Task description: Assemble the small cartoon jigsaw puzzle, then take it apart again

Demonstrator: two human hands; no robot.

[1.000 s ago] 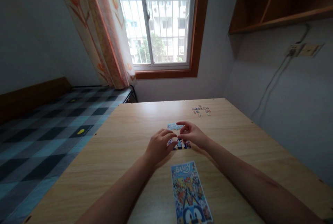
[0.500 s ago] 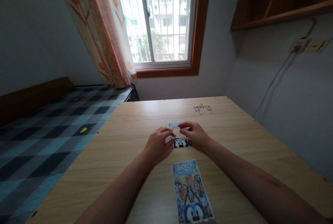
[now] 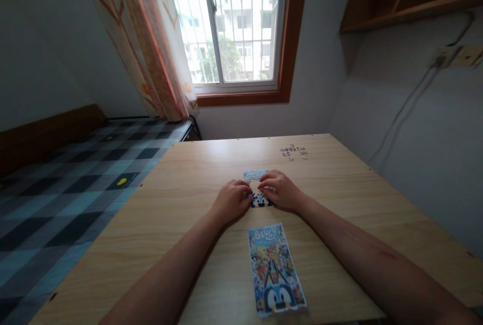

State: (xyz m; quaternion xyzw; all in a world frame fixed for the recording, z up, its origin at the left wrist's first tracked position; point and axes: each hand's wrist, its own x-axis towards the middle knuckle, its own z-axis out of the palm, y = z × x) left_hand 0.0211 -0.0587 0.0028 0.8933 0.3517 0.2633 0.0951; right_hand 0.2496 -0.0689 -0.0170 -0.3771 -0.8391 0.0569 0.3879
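A partly assembled jigsaw puzzle [image 3: 255, 174] lies on the table between my hands, with a gap in its middle. Its top strip is light blue, and a blue cartoon dog face shows along the bottom. At the left edge, my left hand [image 3: 233, 199] has its fingers closed around a small dark puzzle piece [image 3: 249, 195]. My right hand [image 3: 282, 190] curls over the right edge, fingertips at the gap; whatever they pinch is hidden. Nearer to me lies a printed reference picture [image 3: 277, 269] of the same design, lettered "Bluey".
Several loose puzzle pieces [image 3: 293, 151] are grouped at the far right of the wooden table [image 3: 181, 194]. A bed with a checked cover [image 3: 94, 189] stands along the left side. Ahead are a window and curtain [image 3: 139, 38]; a shelf [image 3: 415, 8] hangs at upper right.
The fingers of my left hand have closed more at the puzzle's left edge. My right hand has shifted slightly down over the right edge. The whole view has tilted a little.
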